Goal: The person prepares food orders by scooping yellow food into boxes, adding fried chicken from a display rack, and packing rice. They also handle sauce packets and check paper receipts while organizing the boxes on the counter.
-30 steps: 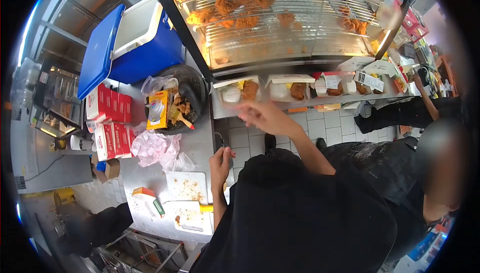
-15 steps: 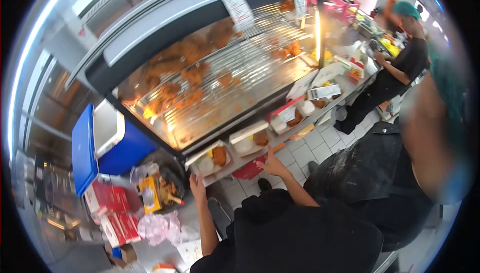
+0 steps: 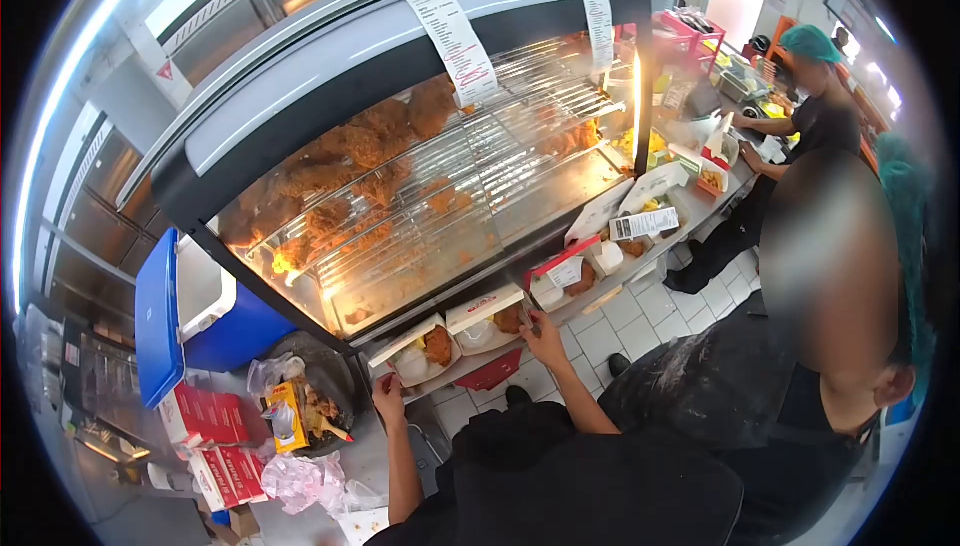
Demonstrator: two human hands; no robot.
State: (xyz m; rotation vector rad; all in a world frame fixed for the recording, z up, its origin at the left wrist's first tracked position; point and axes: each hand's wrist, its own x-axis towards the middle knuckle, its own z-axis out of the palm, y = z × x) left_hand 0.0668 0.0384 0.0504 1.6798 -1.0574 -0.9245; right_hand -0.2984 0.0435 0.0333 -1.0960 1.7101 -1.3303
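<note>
Two open cardboard meal boxes stand side by side on the metal ledge below the display case. The left meal box (image 3: 408, 348) and the right meal box (image 3: 484, 306) each contain a white rounded portion and fried chicken. My left hand (image 3: 389, 402) is at the left box's near corner, fingers closed together; what lies between them is hidden. My right hand (image 3: 546, 343) grips the right box's edge with thumb and fingers, beside its fried chicken. Farther right on the ledge is another open meal box (image 3: 562, 280) with a paper slip.
The glass display case (image 3: 480, 226) holds fried chicken on wire racks; two receipts (image 3: 450, 41) hang from it. A blue cooler (image 3: 160, 316) and red cartons (image 3: 205, 414) are left. One person (image 3: 720, 386) stands close right, another (image 3: 825, 111) works farther along the counter.
My hands have moved from spread fingers near the boxes to closed fingers at their outer edges. The far co-worker's arms have shifted, and the nearer person's head has turned or moved.
</note>
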